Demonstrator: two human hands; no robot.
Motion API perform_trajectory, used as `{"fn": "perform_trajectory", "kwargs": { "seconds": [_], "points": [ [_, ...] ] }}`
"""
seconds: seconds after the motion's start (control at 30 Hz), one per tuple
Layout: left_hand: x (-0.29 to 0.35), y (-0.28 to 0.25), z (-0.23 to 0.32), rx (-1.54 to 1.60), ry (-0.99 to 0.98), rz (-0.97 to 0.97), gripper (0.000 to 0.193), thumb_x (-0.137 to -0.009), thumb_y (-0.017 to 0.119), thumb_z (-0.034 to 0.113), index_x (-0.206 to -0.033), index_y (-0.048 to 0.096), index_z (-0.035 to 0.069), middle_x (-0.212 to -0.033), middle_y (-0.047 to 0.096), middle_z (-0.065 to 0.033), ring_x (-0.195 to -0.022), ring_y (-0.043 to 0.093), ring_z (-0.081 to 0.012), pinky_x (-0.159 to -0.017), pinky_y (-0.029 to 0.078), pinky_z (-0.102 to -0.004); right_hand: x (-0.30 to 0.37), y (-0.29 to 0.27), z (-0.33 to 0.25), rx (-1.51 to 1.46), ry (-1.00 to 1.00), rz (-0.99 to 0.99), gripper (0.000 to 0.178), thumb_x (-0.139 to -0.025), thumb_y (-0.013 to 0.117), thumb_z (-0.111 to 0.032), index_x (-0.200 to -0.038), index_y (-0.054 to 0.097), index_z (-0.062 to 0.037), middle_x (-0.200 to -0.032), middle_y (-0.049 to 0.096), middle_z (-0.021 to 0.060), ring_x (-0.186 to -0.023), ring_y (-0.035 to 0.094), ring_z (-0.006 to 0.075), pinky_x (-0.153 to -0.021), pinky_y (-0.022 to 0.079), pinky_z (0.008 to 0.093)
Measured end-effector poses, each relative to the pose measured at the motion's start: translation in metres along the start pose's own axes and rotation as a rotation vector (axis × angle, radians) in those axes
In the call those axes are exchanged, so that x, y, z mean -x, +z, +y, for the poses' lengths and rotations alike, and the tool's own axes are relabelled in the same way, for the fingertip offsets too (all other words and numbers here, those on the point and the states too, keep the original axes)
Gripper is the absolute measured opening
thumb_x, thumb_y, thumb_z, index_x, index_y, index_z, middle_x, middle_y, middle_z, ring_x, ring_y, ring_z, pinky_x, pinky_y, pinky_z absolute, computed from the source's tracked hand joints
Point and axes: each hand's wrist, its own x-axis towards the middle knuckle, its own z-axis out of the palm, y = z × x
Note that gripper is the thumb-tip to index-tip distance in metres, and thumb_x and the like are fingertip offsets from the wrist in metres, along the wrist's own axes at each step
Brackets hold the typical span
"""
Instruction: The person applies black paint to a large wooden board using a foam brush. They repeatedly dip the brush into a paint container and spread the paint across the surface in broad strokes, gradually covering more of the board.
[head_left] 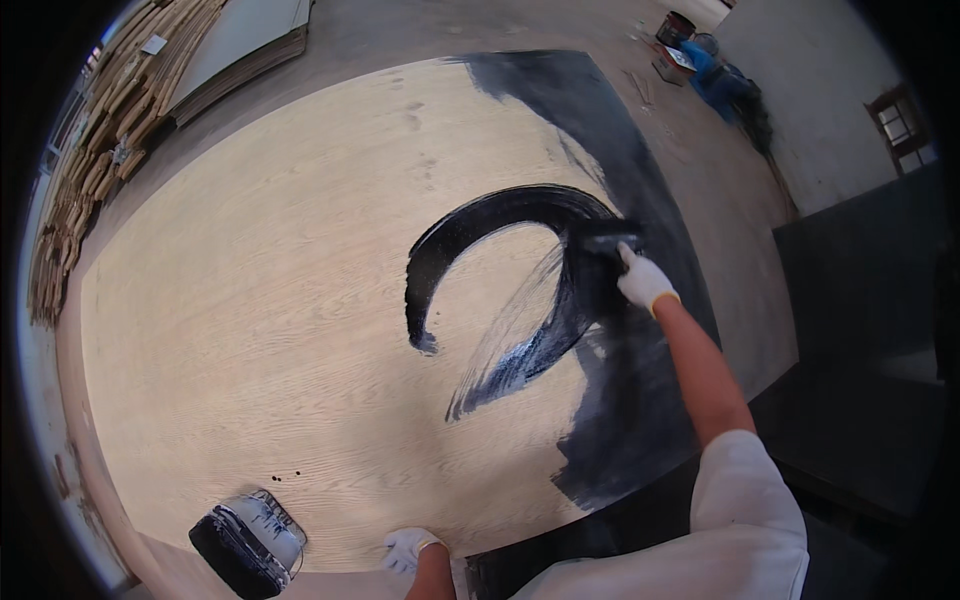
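A large wood-grained board (230,300) lies below me, with a wide curved stroke of wet black paint (440,250) across it. My right hand (646,278), in a white glove, is closed on a wide flat brush (610,242) coated in black. The brush presses on the board's right part, where the curved stroke meets a dark painted band (645,190); its outline is slightly blurred. At the near edge my left hand (408,550), also in a white glove, rests on the board with its fingers apart and holds nothing.
A paint-smeared open container (250,540) with black paint sits at the board's near left corner, some black drops beside it. Stacked boards (130,110) stand at the far left. At the far right are a bucket (676,28) and a blue bundle (712,82). Dark panels (860,270) stand at right.
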Motion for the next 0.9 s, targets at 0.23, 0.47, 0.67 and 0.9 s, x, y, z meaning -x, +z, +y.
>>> {"fn": "perform_trajectory", "kwargs": {
  "seconds": [0.23, 0.47, 0.67, 0.9],
  "points": [
    [0.033, -0.066, 0.016, 0.153, -0.053, -0.062, 0.057, -0.1, 0.035, 0.052, -0.13, 0.043, 0.004, -0.127, 0.053, -0.0305, -0.109, 0.062, -0.0445, -0.085, 0.052, -0.0578, -0.098, -0.042, -0.017, 0.038, -0.151, 0.01, 0.072, -0.088, 0.057, -0.009, -0.158, 0.039, -0.0132, -0.124, 0.068, 0.0256, -0.114, 0.067, 0.0412, -0.099, 0.052, 0.0464],
    [0.031, -0.071, 0.008, 0.138, -0.04, -0.018, 0.058, -0.101, 0.035, 0.051, -0.129, 0.043, 0.0, -0.121, 0.056, -0.0309, -0.101, 0.064, -0.0442, -0.087, 0.053, -0.0574, -0.059, -0.031, -0.024, 0.108, -0.23, -0.079, 0.075, -0.085, 0.055, -0.004, -0.158, 0.038, -0.0131, -0.119, 0.069, 0.0249, -0.113, 0.065, 0.0412, -0.098, 0.05, 0.0462],
    [0.028, -0.077, 0.014, 0.222, -0.047, -0.089, 0.058, -0.101, 0.034, 0.051, -0.127, 0.043, -0.001, -0.12, 0.055, -0.0331, -0.103, 0.063, -0.0449, -0.084, 0.054, -0.0562, -0.158, -0.085, -0.069, 0.138, -0.174, -0.128, 0.072, -0.087, 0.049, -0.002, -0.158, 0.041, -0.0162, -0.136, 0.063, 0.0245, -0.125, 0.062, 0.0401, -0.103, 0.051, 0.0459],
    [0.045, -0.096, 0.015, 0.243, -0.089, -0.085, 0.059, -0.101, 0.033, 0.051, -0.127, 0.044, -0.001, -0.125, 0.053, -0.0339, -0.108, 0.061, -0.0469, -0.087, 0.052, -0.0595, 0.01, -0.042, 0.037, 0.097, -0.154, -0.199, 0.069, -0.091, 0.053, -0.007, -0.158, 0.038, -0.0166, -0.121, 0.07, 0.0219, -0.112, 0.066, 0.0394, -0.098, 0.051, 0.0461]
  ]
}}
